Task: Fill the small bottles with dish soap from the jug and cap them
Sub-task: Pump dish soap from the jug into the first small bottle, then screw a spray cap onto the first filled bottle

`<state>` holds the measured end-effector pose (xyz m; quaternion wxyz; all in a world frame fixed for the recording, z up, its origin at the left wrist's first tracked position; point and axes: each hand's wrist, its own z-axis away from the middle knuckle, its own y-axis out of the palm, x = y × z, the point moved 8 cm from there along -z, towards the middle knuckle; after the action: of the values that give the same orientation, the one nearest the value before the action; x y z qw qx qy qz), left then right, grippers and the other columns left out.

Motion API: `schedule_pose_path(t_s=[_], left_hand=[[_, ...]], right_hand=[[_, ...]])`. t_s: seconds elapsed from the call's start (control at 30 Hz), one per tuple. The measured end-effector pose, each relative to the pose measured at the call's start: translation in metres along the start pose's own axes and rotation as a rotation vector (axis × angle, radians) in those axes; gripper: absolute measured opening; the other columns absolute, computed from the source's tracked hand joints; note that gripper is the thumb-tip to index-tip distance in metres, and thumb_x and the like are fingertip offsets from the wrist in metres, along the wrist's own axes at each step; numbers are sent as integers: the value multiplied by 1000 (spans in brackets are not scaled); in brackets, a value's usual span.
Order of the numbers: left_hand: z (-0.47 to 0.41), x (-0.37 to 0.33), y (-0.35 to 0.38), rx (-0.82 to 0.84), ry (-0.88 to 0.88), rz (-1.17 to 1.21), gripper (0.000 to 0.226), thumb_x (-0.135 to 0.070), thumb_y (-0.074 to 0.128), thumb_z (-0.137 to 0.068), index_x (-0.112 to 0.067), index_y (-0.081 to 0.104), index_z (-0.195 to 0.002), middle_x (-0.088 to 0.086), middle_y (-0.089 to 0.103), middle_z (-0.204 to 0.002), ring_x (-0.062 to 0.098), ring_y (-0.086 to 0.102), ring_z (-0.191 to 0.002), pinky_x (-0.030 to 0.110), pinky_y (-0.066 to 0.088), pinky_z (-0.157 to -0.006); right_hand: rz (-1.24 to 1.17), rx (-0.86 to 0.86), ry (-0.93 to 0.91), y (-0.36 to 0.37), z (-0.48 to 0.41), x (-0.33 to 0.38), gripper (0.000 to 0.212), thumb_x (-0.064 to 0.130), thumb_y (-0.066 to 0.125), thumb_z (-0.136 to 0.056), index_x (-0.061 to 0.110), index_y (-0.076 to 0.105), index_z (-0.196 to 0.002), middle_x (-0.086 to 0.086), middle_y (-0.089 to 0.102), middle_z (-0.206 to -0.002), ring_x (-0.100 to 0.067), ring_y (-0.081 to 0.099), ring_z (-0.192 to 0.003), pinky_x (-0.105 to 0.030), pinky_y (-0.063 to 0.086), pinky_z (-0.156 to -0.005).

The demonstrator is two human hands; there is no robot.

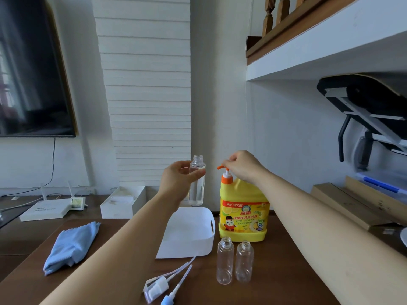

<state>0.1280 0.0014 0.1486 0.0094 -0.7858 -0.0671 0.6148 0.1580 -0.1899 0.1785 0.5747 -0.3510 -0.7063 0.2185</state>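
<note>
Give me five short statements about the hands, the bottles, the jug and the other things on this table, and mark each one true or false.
1. The left hand holds a clear bottle that has no cap on. True.
2. The right hand lies flat on the table. False: it pinches the orange pump on top of the yellow jug.
3. Two uncapped bottles stand in front of the jug. True.
4. The blue cloth lies inside the white basket. False: it lies on the table, left of the basket.
5. The spray caps are screwed onto bottles. False: they lie loose on the table.
</note>
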Motion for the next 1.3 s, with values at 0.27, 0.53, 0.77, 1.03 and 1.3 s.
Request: schedule_pose_path(t_s=[0.27,0.53,0.77,1.03,1.3], left_hand=[[26,-13,-25,-23,13,-13,28,-20,78,-76,-17,69,-103,-1,71,-100,8,63,-88,13,39,-65],[57,-11,-51,-13,-14,-48,26,-14,80,-72,-17,71,-96,-3,72,-93,9,65,-84,16,46,-70],[77,7,-67,-16,-63,-120,30,-18,85,-66,-19,72,-93,-3,74,-90,16,70,-88,38,55,-87],[95,29,-82,-13,-111,-240,40,-26,87,-64,-21,70,-100,-9,70,-91,2,62,-83,10,43,-57],[100,64,-88,33,-151,-240,43,-27,87,-62,-21,70,-101,-9,71,-96,6,64,-93,16,44,-73]], right_hand=[[-116,46,-115,13,35,18,47,23,74,-78,9,60,-121,-3,63,-113,-19,59,-110,-30,47,-95],[-331,344,-133,63,79,34,41,16,84,-68,9,67,-104,-10,70,-107,-20,65,-104,-32,48,-101],[-431,423,-143,98,109,44,24,2,79,-71,9,70,-92,-10,71,-93,-17,64,-86,-30,50,-87],[-550,447,-108,140,128,32,43,10,84,-67,5,67,-106,-6,74,-96,-16,70,-93,-30,53,-92],[-586,447,-87,173,139,21,39,8,81,-66,5,66,-101,-16,72,-102,-27,69,-100,-45,53,-94]])
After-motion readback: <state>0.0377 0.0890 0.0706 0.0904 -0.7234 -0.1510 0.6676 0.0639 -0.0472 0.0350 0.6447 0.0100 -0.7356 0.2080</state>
